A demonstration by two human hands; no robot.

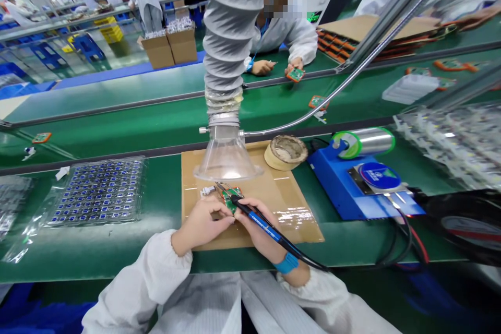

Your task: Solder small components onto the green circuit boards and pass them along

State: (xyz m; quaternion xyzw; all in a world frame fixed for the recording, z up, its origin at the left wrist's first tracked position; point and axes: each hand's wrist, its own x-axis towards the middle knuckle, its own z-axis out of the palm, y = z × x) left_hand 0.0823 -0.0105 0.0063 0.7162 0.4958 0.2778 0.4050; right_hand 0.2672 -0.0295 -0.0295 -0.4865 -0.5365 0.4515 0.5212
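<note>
So from the head cam: the near edge of the bench [164, 240] runs right along the person's front, with both forearms crossing it. There's a cardboard sheet [191, 180] under the hands, its near side close to that bench edge. Bare green strip on the left between the sheet and a clear tray of small blue parts [99, 190], so some elbow room there. Right side is tighter: blue soldering station [336, 195] just past the sheet, round tub [285, 152] at the far right corner. Overhead room's limited too, a clear funnel hood [229, 159] hangs just beyond the work.

The green circuit board [230, 194] is over the sheet, just ahead of the fingertips and between the two hands. Right hand [256, 237] is wrapped around a soldering iron [266, 226], front end over the board. Left hand [205, 222] has its fingers bunched at the board's near end; can't tell if they're actually pinching it.
</note>
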